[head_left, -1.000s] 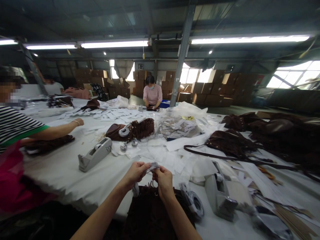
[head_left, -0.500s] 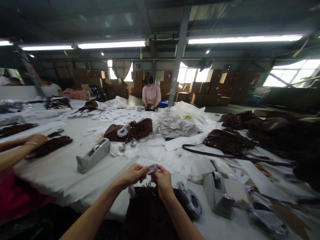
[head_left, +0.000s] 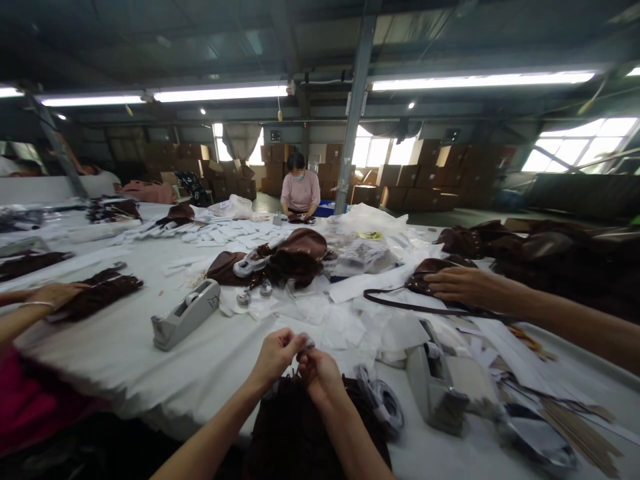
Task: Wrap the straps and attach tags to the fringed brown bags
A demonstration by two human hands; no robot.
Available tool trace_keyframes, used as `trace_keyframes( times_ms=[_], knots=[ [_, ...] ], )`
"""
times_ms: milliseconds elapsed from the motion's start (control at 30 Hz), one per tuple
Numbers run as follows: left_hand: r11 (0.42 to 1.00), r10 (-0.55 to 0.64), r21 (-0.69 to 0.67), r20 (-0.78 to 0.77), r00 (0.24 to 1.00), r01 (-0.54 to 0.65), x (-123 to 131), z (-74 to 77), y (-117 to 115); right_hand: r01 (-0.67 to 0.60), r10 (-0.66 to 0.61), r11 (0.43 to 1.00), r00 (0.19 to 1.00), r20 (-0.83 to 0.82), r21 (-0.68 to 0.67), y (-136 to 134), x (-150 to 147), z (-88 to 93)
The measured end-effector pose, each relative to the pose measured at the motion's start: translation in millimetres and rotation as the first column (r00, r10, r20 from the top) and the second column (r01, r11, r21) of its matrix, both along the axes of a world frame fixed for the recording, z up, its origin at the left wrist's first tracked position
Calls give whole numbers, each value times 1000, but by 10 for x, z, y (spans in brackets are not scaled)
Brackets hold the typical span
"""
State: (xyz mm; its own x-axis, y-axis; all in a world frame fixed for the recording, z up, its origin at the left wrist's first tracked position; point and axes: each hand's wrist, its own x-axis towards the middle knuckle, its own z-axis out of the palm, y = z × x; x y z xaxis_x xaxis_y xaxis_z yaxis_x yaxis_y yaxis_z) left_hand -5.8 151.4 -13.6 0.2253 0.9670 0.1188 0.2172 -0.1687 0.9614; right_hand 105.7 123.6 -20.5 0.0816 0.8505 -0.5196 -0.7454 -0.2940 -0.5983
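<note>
My left hand [head_left: 278,357] is closed, its thumb and fingertips pinching a small crumpled greyish-white wrapping piece [head_left: 307,341]. Close against it, my right hand [head_left: 320,377] is also closed on that piece from the other side. Fingers cover most of the piece, so what lies inside it cannot be made out. Just below both hands lies a dark brown fringed bag [head_left: 280,427], partly hidden by my forearms. A wrapped grey coil of strap [head_left: 385,403] rests at its right side.
Grey tape dispensers stand left [head_left: 187,313] and right [head_left: 437,387]. A brown bag [head_left: 300,257] lies ahead among white paper sheets. From the right, another person's hand [head_left: 450,285] reaches over a brown bag. A co-worker's hand [head_left: 60,293] is at left; a person [head_left: 300,190] sits opposite.
My hands have drawn closer together and the wrapping piece is more bunched up. Another person's arm has come in from the right. A brown bag now lies on the pile ahead.
</note>
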Motion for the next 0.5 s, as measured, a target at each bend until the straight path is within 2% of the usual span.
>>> trace_keyframes(
  times_ms=[67,133,200,300,400,500],
  knots=[
    [993,3,-121,85,996,7,13,0,-37,7,-7,1000,1000,-27,-8,6,8,-9],
    [961,-86,-240,211,974,137,22,-3,-80,11,-11,1000,999,-49,-3,5,21,-17],
    [907,-160,-315,357,920,279,25,-21,-124,9,-8,1000,998,-68,18,-7,39,-28],
    [851,-170,-376,462,870,366,22,-66,-172,-5,10,998,996,-86,64,-47,65,-55],
    [883,-211,-321,380,901,342,13,-76,-203,-22,31,995,996,-84,101,-90,84,-89],
    [954,-247,-121,194,949,273,-1,-43,-231,-50,58,988,997,-53,146,-116,93,-120]
  ],
)
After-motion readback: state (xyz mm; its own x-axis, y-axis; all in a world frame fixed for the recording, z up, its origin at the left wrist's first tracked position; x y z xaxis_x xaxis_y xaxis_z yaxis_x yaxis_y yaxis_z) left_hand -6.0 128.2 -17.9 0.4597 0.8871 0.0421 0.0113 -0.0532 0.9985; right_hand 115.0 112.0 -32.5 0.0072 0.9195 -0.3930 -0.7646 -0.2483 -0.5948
